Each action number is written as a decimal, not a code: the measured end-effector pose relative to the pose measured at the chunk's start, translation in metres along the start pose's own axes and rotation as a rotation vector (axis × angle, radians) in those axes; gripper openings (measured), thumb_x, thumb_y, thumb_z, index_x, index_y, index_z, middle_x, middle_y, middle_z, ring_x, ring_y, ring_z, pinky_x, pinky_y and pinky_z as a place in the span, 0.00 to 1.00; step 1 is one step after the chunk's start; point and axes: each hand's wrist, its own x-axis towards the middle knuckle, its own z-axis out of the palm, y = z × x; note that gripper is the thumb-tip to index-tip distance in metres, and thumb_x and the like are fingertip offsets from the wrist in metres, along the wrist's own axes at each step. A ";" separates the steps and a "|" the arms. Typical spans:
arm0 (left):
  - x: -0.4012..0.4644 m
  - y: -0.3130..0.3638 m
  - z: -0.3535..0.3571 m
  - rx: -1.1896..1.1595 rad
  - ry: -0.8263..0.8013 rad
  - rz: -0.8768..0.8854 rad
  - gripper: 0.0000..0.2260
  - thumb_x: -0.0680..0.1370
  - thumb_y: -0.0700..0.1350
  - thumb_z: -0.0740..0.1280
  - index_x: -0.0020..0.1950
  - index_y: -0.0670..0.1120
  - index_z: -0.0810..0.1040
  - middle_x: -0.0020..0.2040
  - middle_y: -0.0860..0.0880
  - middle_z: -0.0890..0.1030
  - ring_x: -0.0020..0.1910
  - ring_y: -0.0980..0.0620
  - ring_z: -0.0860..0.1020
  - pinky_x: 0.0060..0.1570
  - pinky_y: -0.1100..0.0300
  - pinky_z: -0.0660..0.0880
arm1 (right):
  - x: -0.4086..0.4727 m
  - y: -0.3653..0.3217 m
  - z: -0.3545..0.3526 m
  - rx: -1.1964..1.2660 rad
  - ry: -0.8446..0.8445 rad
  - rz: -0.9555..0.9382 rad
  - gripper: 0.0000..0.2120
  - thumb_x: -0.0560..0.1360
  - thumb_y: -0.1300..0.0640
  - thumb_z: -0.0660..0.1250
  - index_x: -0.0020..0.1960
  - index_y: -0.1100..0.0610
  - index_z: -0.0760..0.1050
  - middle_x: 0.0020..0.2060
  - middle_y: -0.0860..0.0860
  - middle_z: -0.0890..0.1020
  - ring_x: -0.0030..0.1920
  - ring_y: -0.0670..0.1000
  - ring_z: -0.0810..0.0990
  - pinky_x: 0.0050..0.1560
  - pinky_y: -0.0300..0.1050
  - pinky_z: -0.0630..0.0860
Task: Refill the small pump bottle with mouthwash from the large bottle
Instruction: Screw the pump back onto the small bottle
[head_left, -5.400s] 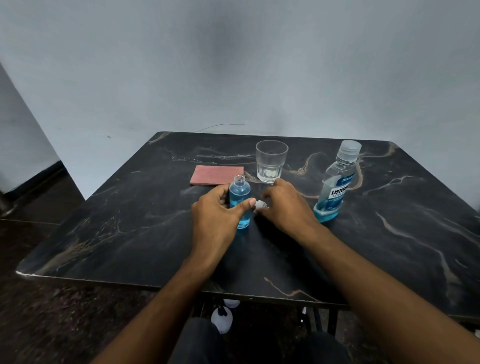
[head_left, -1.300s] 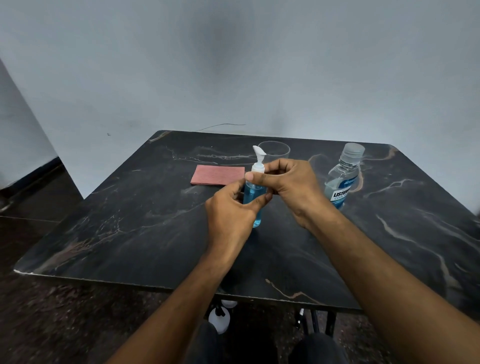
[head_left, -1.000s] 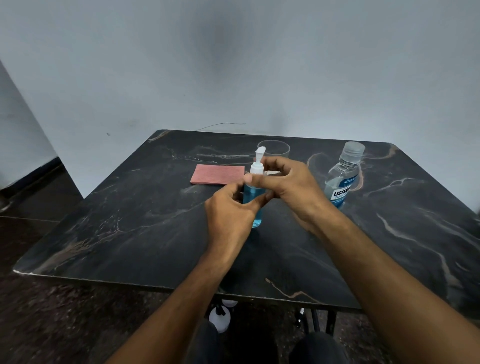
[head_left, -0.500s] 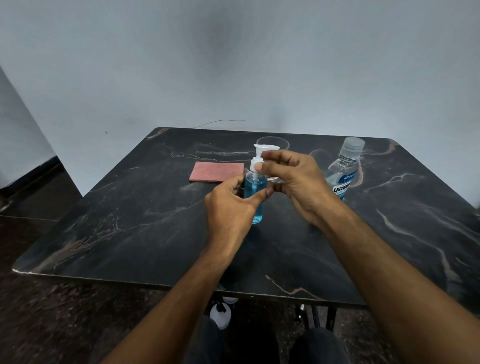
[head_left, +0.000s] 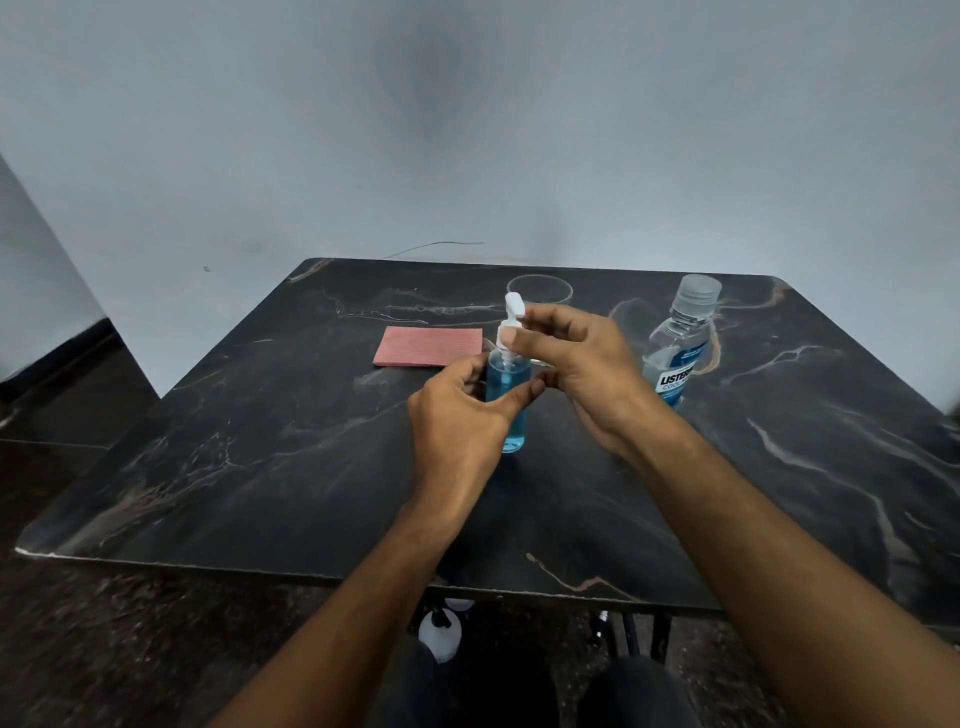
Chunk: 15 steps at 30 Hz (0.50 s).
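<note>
Looked like the closing step: the small clear pump bottle of blue liquid (head_left: 508, 400) stood mid-desk, left hand (head_left: 457, 415) wrapped around its body, right hand (head_left: 571, 364) with a pinching grip on the white pump head (head_left: 511, 325). Next move probably needed a firm twist till snug, bottle kept upright. The large clear mouthwash bottle (head_left: 675, 353), capped, read "LISTER… COOL".

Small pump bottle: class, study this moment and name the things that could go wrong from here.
The small pump bottle is full of blue liquid; if the right hand twists the pump head on crooked, it may leak. The left hand grips only its body, so a hard twist could tip it. The glass stands close behind and might get knocked.
</note>
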 end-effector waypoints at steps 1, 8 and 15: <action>0.000 0.000 0.000 -0.004 -0.001 0.000 0.19 0.69 0.52 0.81 0.58 0.50 0.85 0.48 0.58 0.87 0.47 0.65 0.84 0.46 0.71 0.79 | 0.000 0.000 -0.002 0.015 -0.016 0.005 0.13 0.73 0.60 0.75 0.57 0.60 0.82 0.51 0.58 0.86 0.53 0.54 0.84 0.48 0.49 0.78; 0.000 0.004 0.005 0.003 -0.006 -0.026 0.19 0.68 0.54 0.81 0.56 0.51 0.85 0.46 0.59 0.87 0.46 0.66 0.84 0.44 0.72 0.79 | -0.002 0.000 -0.002 -0.040 0.059 -0.061 0.13 0.67 0.58 0.79 0.49 0.62 0.84 0.41 0.53 0.87 0.43 0.48 0.87 0.40 0.37 0.80; 0.000 0.001 0.002 0.008 -0.018 -0.018 0.19 0.68 0.52 0.81 0.56 0.52 0.84 0.44 0.62 0.85 0.46 0.68 0.83 0.43 0.75 0.77 | 0.001 0.001 -0.005 0.003 0.000 0.003 0.18 0.71 0.58 0.76 0.59 0.60 0.81 0.52 0.56 0.85 0.55 0.58 0.84 0.51 0.56 0.79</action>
